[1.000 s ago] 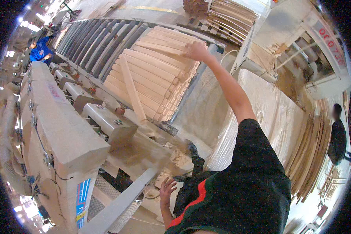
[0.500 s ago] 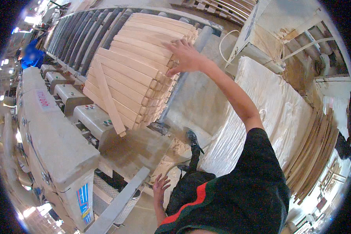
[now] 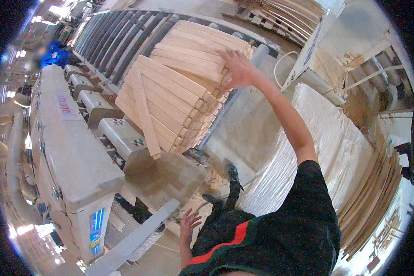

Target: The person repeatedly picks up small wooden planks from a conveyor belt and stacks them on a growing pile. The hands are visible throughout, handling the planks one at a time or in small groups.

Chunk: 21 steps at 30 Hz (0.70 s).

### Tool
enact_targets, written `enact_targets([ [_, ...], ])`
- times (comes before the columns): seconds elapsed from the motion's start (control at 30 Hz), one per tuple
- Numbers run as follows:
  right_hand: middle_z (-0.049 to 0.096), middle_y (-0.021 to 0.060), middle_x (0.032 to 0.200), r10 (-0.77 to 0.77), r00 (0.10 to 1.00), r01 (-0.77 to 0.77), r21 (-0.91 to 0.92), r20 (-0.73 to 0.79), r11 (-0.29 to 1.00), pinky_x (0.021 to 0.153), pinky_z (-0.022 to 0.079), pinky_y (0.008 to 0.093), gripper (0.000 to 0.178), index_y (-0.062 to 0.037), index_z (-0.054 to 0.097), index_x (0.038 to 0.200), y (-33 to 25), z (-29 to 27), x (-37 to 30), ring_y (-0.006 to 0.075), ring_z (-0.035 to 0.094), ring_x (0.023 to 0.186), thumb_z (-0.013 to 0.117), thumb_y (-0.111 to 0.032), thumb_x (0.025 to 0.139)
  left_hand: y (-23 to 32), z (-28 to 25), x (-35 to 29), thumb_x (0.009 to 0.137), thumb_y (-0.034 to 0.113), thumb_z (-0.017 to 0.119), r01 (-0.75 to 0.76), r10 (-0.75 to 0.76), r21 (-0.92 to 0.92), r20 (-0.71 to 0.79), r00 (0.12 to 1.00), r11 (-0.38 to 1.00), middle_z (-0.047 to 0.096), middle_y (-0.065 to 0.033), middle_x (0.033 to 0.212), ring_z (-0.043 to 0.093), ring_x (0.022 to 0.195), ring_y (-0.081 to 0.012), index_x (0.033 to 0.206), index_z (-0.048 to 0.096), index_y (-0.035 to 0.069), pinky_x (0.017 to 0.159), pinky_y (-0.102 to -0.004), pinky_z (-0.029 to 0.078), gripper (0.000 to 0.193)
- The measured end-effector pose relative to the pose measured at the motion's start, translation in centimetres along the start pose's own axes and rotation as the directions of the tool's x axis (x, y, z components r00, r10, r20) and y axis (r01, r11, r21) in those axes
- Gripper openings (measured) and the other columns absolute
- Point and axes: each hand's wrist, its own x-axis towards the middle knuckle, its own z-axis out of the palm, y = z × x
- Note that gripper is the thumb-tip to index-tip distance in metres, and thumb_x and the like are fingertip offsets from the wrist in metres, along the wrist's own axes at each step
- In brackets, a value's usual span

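A layered stack of pale wooden slats (image 3: 170, 99) lies on the roller conveyor. My right hand (image 3: 239, 71) reaches over the stack's right side, fingers spread, touching or just above the slat ends; the thumb points down beside them. Near that hand, the upper slats sit unevenly and a recess shows between two groups. One loose slat (image 3: 145, 112) rests slantwise across the left of the stack, its near end sticking out past the others. Low in the view, my left hand (image 3: 188, 224) hangs apart from the stack, fingers parted and holding nothing.
Conveyor rollers (image 3: 119, 43) run behind the stack. A machine housing (image 3: 71, 147) with button boxes (image 3: 122, 133) stands left. A metal bar (image 3: 138, 237) juts out near my left hand. Wrapped white sheeting (image 3: 285, 156) and long wood strips (image 3: 372, 202) lie right. A person in blue (image 3: 55, 54) is far left.
The whole view has shifted, so the stack appears farther right. The recess beside my right hand shows more now. My right hand remains over the slat ends; my left hand has barely moved.
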Motion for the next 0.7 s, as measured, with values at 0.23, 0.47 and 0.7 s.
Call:
enact_targets([
  [0.23,0.05,0.029,0.116,0.116,0.991,-0.106,-0.144,0.065,0.984,0.095,0.035,0.0553,0.111,-0.0087,0.024,0.143,-4.7,-0.8,4.6,0.046,0.045,0.112,0.078,-0.051,0.055,-0.8,-0.1,0.7,0.087,0.028,0.06,0.027,-0.027,-0.016,0.017,1.0,1.0,0.057,-0.0185,0.12,0.061,0.102,-0.0286,0.134,0.039,0.004,0.081,-0.0373,0.053,0.057],
  [0.47,0.048,0.0287,0.122,0.232,0.967,-0.205,-0.218,0.107,0.954,0.095,0.035,0.0579,0.108,-0.011,0.029,0.14,-5.1,0.0,4.7,0.0454,0.046,0.114,0.077,-0.057,0.055,-0.2,0.4,1.8,0.086,0.016,0.061,0.005,-0.004,-0.025,0.04,0.999,1.0,0.059,-0.0191,0.116,0.063,0.098,-0.0279,0.134,0.037,0.002,0.077,-0.0372,0.055,0.055],
  [0.7,0.043,0.0169,0.138,0.272,0.946,-0.321,0.396,0.177,0.86,0.107,0.028,0.0377,0.072,-0.0033,0.043,0.134,-2.4,-5.2,-3.1,0.03,0.039,0.128,0.064,-0.044,0.079,-1.9,0.9,5.6,0.085,0.024,0.063,-0.045,0.042,0.002,0.339,0.94,0.999,0.056,-0.0153,0.123,0.059,0.105,-0.0244,0.136,0.037,0.004,0.085,-0.0353,0.05,0.061],
])
